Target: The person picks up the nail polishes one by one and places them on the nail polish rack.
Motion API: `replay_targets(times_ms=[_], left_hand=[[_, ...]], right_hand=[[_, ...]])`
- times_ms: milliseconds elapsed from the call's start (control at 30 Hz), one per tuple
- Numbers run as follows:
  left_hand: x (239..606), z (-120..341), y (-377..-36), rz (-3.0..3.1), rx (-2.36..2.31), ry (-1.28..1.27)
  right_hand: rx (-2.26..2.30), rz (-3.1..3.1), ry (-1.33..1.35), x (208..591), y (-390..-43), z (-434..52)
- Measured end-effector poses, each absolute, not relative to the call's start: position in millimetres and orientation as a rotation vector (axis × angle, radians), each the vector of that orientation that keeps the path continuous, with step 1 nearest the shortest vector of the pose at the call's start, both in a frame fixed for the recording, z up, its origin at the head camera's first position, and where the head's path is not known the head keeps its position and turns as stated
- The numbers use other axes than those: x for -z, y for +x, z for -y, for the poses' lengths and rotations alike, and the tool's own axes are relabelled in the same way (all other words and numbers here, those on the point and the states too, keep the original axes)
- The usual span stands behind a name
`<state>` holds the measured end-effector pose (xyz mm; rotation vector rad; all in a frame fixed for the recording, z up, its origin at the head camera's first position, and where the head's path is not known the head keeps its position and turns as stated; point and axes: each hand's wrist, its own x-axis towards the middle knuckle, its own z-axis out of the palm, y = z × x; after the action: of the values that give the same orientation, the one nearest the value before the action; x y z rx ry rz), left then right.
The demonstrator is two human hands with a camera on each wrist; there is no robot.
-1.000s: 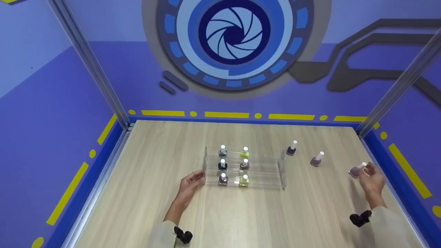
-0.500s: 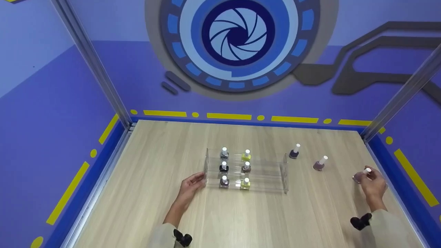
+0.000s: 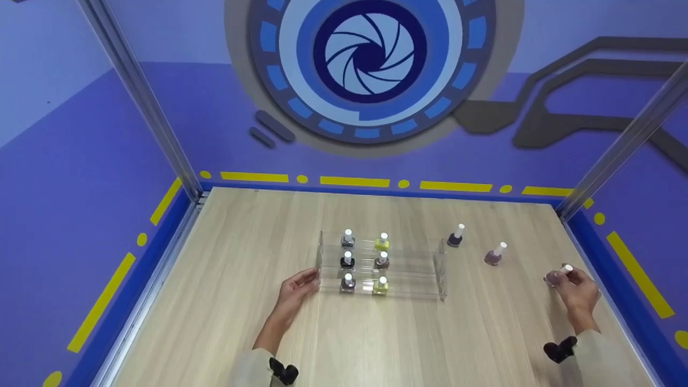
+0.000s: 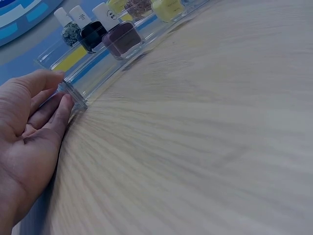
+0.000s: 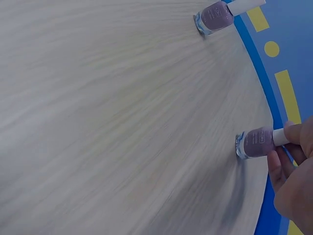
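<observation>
In the head view my left hand (image 3: 294,292) holds the left end panel of a clear tiered display rack (image 3: 414,290). The left wrist view has the thumb and fingertips at that panel's edge (image 4: 73,94). Two columns of nail polish bottles stand on the rack's three tiers, including a black bottle (image 3: 348,262) and a yellow bottle (image 3: 380,286). At the far right, my right hand (image 3: 579,295) pinches the white cap of a mauve nail polish bottle (image 5: 258,142). The bottle is tilted; whether its base touches the table cannot be told.
Right of the rack, a dark nail polish bottle (image 3: 455,237) and another mauve nail polish bottle (image 3: 493,257) stand on the wooden table (image 3: 376,338). Metal frame posts (image 3: 629,134) and blue-purple panels (image 3: 258,156) border the table at the back and sides.
The view has shifted slightly with the head. My right hand keeps its fingers at the mauve bottle's cap, nearly in place. The left hand and rack stay put.
</observation>
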<state>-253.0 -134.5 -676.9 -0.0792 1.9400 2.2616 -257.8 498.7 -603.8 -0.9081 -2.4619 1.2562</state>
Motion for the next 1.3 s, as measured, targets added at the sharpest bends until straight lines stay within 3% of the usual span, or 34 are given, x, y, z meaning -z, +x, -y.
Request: replay_targets(times_ms=[267, 733, 1300], left_hand=[[675.6, 135.1, -252.8, -1.955, -2.243, -0.072], [675.2, 134.8, -251.9, -1.953, -2.236, -0.077], [676.3, 133.6, -253.4, -1.956, -2.243, -0.083]], right_hand=[[-1.188, 2.482, -0.797, 603.1, -242.7, -498.5], [-1.189, 2.565, -0.717, 568.0, -229.0, -479.0], [-1.384, 2.383, -0.42, 526.4, -250.4, -406.1]])
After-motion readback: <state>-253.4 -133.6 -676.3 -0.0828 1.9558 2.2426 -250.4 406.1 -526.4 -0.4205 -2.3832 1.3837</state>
